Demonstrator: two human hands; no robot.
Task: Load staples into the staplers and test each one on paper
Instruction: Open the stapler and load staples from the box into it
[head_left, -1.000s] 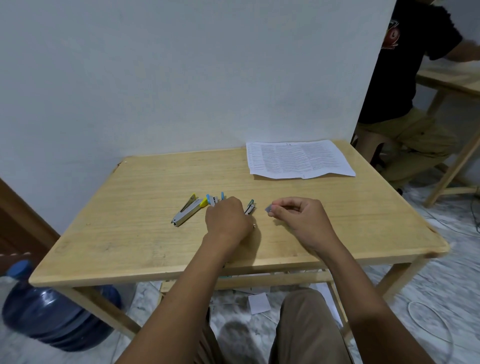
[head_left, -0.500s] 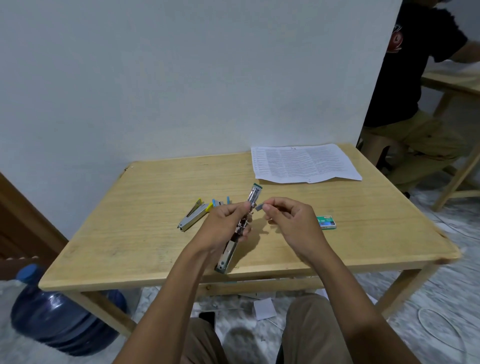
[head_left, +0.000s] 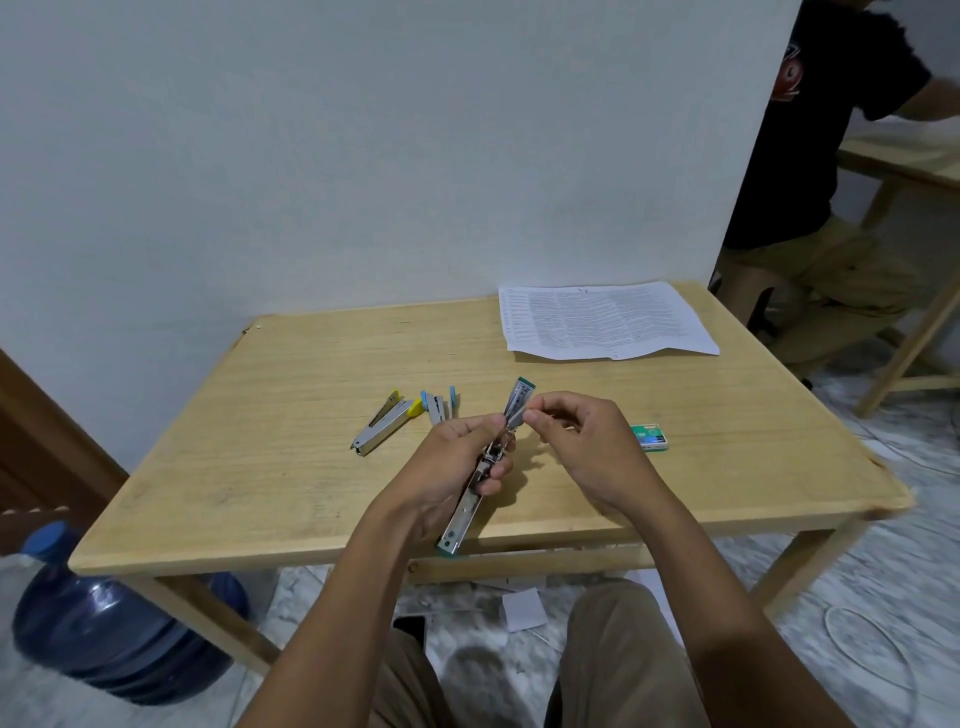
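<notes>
Pale blue-grey wall behind a light wooden desk (head_left: 291, 415), seen from above and in front. Left hand (head_left: 457, 462) holds a green-trimmed stapler (head_left: 485, 467) above the near middle of the desk, its grip closed around the hinge region. This stapler is swung fully open into one long, nearly straight line: a silver metal channel runs from a green end cap near the desk's front edge up to a second green-tipped end pointing toward the wall. Right hand (head_left: 582, 441) meets the far half of the stapler, thumb and forefinger pinched together at the open metal channel; whether a strip of staples lies between those fingertips cannot be told.

On the desk, left of the hands, lies a yellow-trimmed stapler (head_left: 384, 423), partly open in a narrow V, silver body with yellow ends. Just beside it, toward the hands, lies a blue-trimmed stapler (head_left: 439, 402), also open, its parts short and silver. Right of the right hand, a small green staple box (head_left: 650, 436) rests flat on the desk. At the far right corner of the desk lie printed paper sheets (head_left: 602, 322), covered in dense text, one near edge slightly lifted.

Below the desk's left side stands a dark blue water jug (head_left: 104, 634) on the marbled floor. Another person (head_left: 831, 156) in a black shirt sits at a second wooden table to the right.
</notes>
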